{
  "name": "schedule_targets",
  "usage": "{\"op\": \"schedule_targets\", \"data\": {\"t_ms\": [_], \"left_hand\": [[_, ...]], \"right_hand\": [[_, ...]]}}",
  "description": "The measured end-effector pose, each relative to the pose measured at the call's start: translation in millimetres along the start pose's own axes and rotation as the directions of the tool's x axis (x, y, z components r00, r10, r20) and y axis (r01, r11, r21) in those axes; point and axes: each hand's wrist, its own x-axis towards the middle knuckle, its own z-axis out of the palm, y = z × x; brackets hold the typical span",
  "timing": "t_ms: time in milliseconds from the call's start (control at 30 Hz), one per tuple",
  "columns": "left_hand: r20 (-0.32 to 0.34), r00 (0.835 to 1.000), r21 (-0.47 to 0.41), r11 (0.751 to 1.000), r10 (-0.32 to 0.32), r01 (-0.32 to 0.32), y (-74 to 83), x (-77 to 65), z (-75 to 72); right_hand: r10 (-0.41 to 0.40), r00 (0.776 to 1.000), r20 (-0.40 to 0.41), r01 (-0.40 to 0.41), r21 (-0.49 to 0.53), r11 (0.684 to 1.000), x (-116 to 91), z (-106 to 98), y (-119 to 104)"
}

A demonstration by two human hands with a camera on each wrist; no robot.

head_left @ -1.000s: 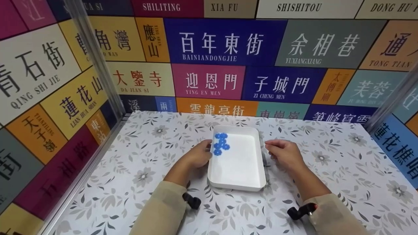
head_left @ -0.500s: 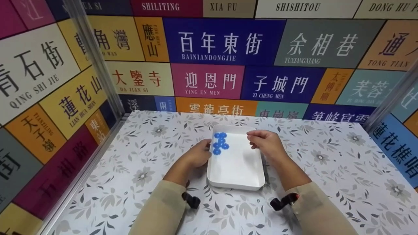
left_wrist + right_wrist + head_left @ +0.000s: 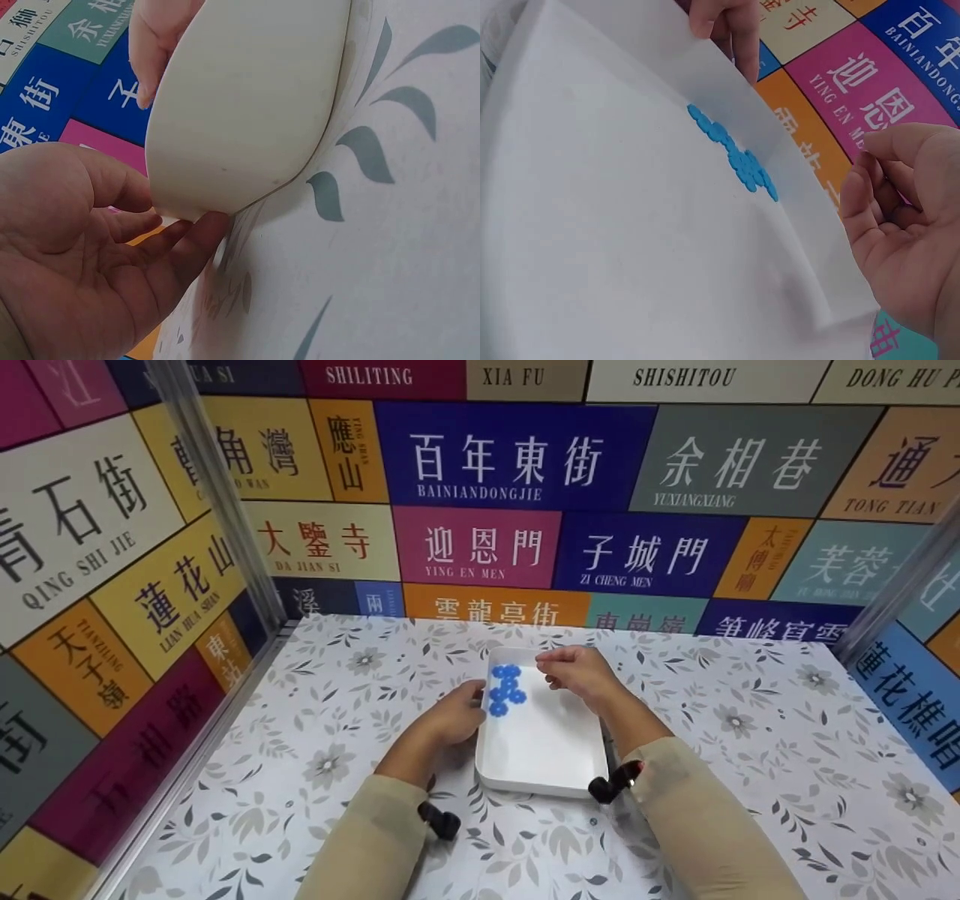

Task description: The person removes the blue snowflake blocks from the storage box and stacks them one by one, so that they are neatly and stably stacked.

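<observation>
Right hand (image 3: 576,669) has been brought from outside the white tray (image 3: 540,754) to over it, fingers curled, no held item visible. Blue pieces (image 3: 509,685), unmoved inside, now placed nearer, just left of those fingertips. Tray wall pinched by left hand (image 3: 454,716).

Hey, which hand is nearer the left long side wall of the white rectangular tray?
Left: the left hand touches that wall. The right hand hovers over the tray's far part, right of the blue flower-shaped pieces.

Both beige sleeves (image 3: 367,840) carry black wrist cameras (image 3: 441,821).
</observation>
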Motion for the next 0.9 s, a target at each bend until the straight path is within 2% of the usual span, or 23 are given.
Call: {"op": "schedule_targets", "data": {"t_ms": [167, 300, 567, 900], "left_hand": [[-0.011, 0.999, -0.005, 0.999, 0.037, -0.037, -1.6, -0.8, 1.2], [-0.016, 0.999, -0.004, 0.999, 0.035, -0.035, -1.7, 0.0, 2.0], [-0.012, 1.000, -0.002, 1.000, 0.009, -0.009, 1.8, 0.3, 2.3], [-0.009, 1.000, 0.022, 1.000, 0.014, -0.014, -1.0, 0.3, 1.0]], "right_hand": [[0.029, 0.998, 0.058, -0.023, -0.101, 0.995, 12.7, 5.1, 1.4], [0.061, 0.992, 0.111, -0.037, -0.203, 0.978, 22.4, 8.0, 4.2], [0.137, 0.983, 0.119, -0.089, -0.342, 0.935, 30.0, 12.9, 9.3], [0.074, 0.987, 0.145, 0.009, -0.501, 0.865, 28.2, 16.1, 15.2]]}}
